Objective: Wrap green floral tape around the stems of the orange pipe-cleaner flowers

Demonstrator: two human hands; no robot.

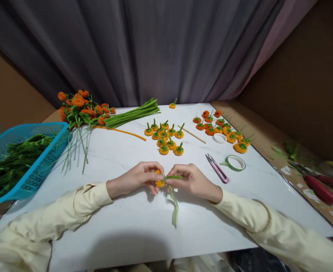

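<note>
Over the near middle of the table, my left hand [147, 175] is closed on a small orange-yellow fuzzy flower head [160, 181], its short green stem [174, 177] pointing right. My right hand [187, 179] pinches a strip of pale green floral tape [175, 211] close beside the base of that stem. The strip's loose end hangs down toward the table. To the right lie pink-handled thread snips [217, 169] and a roll of green floral tape [235, 163]. Just beyond my hands, several yellow flower heads [163, 150] stand with stems up.
At left stands a blue basket [45, 156] of green leaves. Behind it lie orange flowers [79, 104], green stems [132, 114] and an orange strip [121, 131]. A thin stick [191, 134], white ring [219, 138] and orange flower heads [210, 131] sit farther right; red-handled pliers [322, 189] lie beyond the table edge.
</note>
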